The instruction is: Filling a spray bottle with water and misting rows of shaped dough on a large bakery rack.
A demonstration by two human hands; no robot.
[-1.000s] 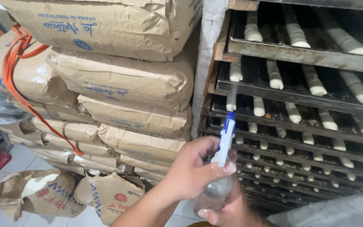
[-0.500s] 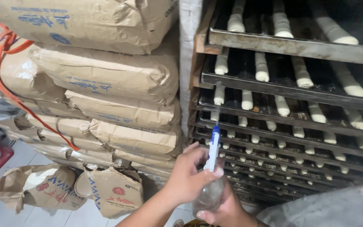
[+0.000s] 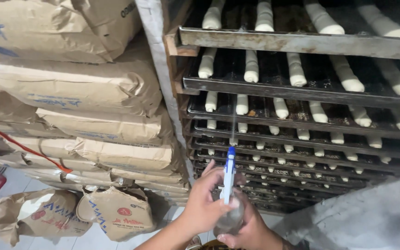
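Both hands, left hand (image 3: 204, 203) and right hand (image 3: 251, 229), grip a clear spray bottle (image 3: 229, 203) before stacked trays (image 3: 302, 44) of dough.

Both forearms enter bare from the near edge, no sleeves, gloves, rings or watch showing. The left hand (image 3: 204, 206) has short, plain nails. The right hand (image 3: 251, 229) shows a dark mark at the wrist, too cut off to tell.
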